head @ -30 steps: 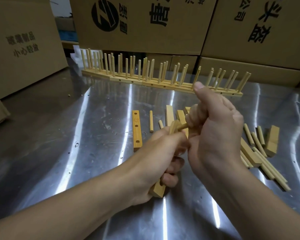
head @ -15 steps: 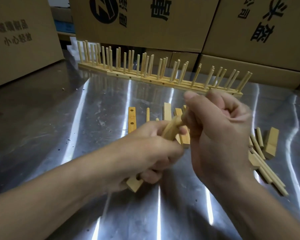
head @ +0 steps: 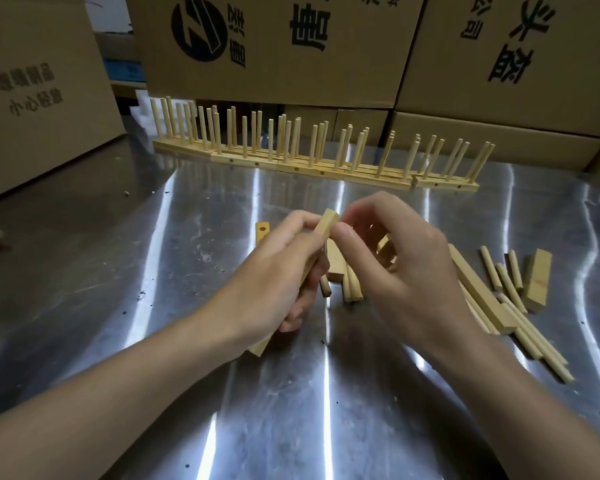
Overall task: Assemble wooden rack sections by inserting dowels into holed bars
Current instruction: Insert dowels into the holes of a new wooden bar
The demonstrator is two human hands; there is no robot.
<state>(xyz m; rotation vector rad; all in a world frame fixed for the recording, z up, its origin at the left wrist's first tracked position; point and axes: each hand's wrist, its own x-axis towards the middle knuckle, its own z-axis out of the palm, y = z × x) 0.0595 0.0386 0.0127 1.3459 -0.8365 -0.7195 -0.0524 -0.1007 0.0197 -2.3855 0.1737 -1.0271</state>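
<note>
- Since half a second ago the right hand (head: pixel 406 271) has let go of its fisted hold at the bar's upper end. Its grip now stands loosely apart, fingers curved, with no dowel visible in them.
- The thumb tip lies just beside the upper end of the holed bar (head: pixel 326 223); whether it touches cannot be told.
- The left hand (head: pixel 274 285) has its grip clamped round the middle of that bar, which is raised and tilted above the surface (head: pixel 118 271), its lower end poking out below the palm.
- A short dowel end shows just under the left fingers; whether it sits in the bar or lies on the surface cannot be told.
- The step appears to fall between insertions, one dowel pressed home and the next not yet fetched.
- The next move likely calls for the right hand to reach the loose dowels (head: pixel 506 282) to its right, pick one, and line it up with an empty hole while the left steadies the bar.
- The finished rack sections (head: pixel 312 168) stand in a row at the far edge.
</note>
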